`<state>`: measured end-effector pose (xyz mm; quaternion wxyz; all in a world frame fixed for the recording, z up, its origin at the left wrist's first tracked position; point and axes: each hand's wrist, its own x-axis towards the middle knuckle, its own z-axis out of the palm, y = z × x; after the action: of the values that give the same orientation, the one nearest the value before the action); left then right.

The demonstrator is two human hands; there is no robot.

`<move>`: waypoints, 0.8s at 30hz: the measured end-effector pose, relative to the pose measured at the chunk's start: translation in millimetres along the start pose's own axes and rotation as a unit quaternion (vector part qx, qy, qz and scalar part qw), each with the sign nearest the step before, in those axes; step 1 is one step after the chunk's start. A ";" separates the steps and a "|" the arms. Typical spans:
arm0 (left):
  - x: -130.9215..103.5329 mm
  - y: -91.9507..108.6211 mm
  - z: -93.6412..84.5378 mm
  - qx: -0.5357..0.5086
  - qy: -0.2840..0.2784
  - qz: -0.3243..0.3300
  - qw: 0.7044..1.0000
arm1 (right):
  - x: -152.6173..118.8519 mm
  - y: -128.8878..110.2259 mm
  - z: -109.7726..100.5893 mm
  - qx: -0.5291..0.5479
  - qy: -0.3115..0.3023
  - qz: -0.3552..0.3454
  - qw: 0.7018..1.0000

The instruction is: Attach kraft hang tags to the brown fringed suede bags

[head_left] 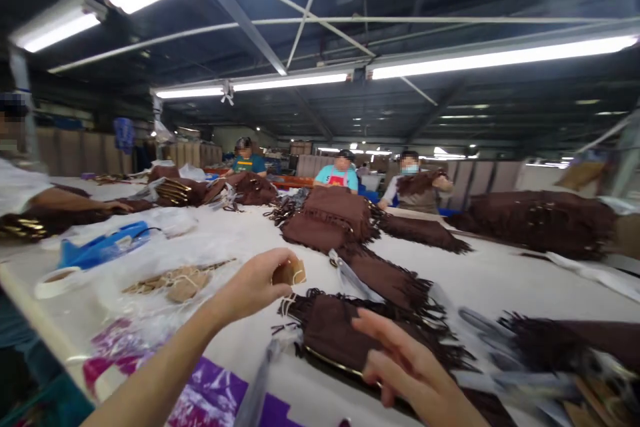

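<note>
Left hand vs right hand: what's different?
The left hand holds a tan tag; the right hand shows nothing held. The left hand is curled; the right hand has its fingers apart. The right hand overlaps the fringed brown bundle in view, contact unclear; the left hand sits left of it. Both are bare.

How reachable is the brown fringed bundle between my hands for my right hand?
Probably yes: the right hand looks empty, its open fingers are right by the brown fringed bundle, and nothing visible blocks the way.

Bundle (327,328) matt cloth; tag (299,270) paper; wrapper (213,387) glossy plastic.
</note>
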<state>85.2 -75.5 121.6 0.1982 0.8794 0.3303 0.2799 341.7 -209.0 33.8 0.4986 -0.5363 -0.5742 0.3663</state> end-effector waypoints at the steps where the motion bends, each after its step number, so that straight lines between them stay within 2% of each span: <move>1: 4.0 12.2 10.4 -0.012 -0.020 0.024 0.999 | 6.7 -8.5 10.4 0.091 -0.004 0.022 0.996; 3: 10.7 30.6 30.5 -0.024 -0.054 0.065 0.996 | 21.1 -22.9 28.2 0.222 -0.035 0.057 0.973; 6: 16.6 41.8 54.5 -0.040 -0.075 0.089 0.992 | 35.7 -27.5 39.8 0.300 -0.062 0.080 0.949; 8: 16.8 38.0 67.0 -0.093 -0.054 0.078 0.991 | 39.8 -19.7 37.3 0.326 -0.036 0.097 0.940; 10: 13.5 27.5 79.6 -0.189 -0.025 0.032 0.981 | 41.2 -9.6 30.3 0.365 0.010 0.117 0.924; 12: 7.0 15.9 94.4 -0.313 -0.021 -0.060 0.947 | 41.5 -2.6 22.8 0.405 0.053 0.139 0.902; 14: -1.5 8.8 111.2 -0.444 -0.056 -0.151 0.882 | 41.1 -0.8 17.8 0.432 0.087 0.152 0.885; 16: -10.0 9.5 128.8 -0.539 -0.114 -0.193 0.812 | 40.1 -2.3 16.4 0.446 0.098 0.159 0.875; 18: -16.5 16.0 145.2 -0.584 -0.166 -0.195 0.770 | 38.4 -4.0 17.0 0.457 0.092 0.163 0.869; 21: -20.8 24.9 163.3 -0.598 -0.168 -0.212 0.755 | 35.4 -2.1 15.3 0.466 0.065 0.177 0.864; 24: -22.5 21.7 168.7 -0.577 -0.136 -0.245 0.767 | 30.6 7.4 4.2 0.469 0.076 0.150 0.867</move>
<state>186.5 -133.9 -4.0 0.7731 0.5173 0.2804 0.2369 341.8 -177.3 31.2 0.6724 -0.3453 -0.2084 0.6206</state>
